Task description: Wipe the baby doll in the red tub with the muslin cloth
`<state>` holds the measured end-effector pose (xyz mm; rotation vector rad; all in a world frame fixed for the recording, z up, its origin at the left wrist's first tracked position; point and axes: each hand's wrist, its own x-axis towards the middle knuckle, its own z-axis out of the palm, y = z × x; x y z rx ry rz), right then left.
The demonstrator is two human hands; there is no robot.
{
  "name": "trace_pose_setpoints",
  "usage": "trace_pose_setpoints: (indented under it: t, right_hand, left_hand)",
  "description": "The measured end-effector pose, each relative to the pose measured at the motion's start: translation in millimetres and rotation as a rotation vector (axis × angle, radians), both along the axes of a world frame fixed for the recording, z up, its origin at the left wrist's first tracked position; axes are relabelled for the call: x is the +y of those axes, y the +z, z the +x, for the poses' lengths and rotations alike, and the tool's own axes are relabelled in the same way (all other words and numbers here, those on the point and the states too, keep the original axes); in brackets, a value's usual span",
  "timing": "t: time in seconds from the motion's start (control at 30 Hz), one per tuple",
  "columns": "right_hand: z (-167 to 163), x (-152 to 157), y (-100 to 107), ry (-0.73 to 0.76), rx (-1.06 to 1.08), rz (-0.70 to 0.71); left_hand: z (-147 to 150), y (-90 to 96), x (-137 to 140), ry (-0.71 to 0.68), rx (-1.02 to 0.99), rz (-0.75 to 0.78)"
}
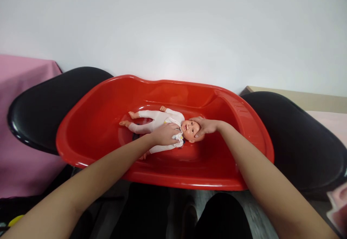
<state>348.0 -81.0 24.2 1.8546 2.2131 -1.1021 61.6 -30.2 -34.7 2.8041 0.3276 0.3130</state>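
Observation:
A baby doll (158, 119) in white clothes with a frilled bib lies on its back inside a red baby bathtub (94, 130), feet to the left and head to the right. My left hand (165, 133) is closed over the doll's chest, its fingers on the bib. Around the crown of the doll's head is my right hand (207, 125), thumb on the near side and fingers on the far side. The undersides of the doll's head and body are hidden.
The tub stands between two black seats, one at the left (54, 101) and one at the right (292, 137). A white wall (173, 25) rises behind. Pink cloth (24, 87) hangs at the far left. My dark-clothed legs (227, 217) are below the tub's near rim.

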Motion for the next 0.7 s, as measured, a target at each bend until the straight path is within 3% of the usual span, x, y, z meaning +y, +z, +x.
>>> trace_pose_setpoints:
  t: [0.2, 0.5, 0.7]
  right_hand:
    - [-1, 0, 1, -0.021, -0.034, 0.018]
    - [-4, 1, -2, -0.047, -0.064, 0.014]
    - [0, 2, -4, -0.042, -0.049, 0.035]
  left_hand:
    - [6, 0.9, -20, -0.177, 0.058, -0.019]
    - [16, -41.0, -22, -0.298, 0.157, 0.257]
    - [23, -26.0, -22, -0.273, 0.259, 0.172]
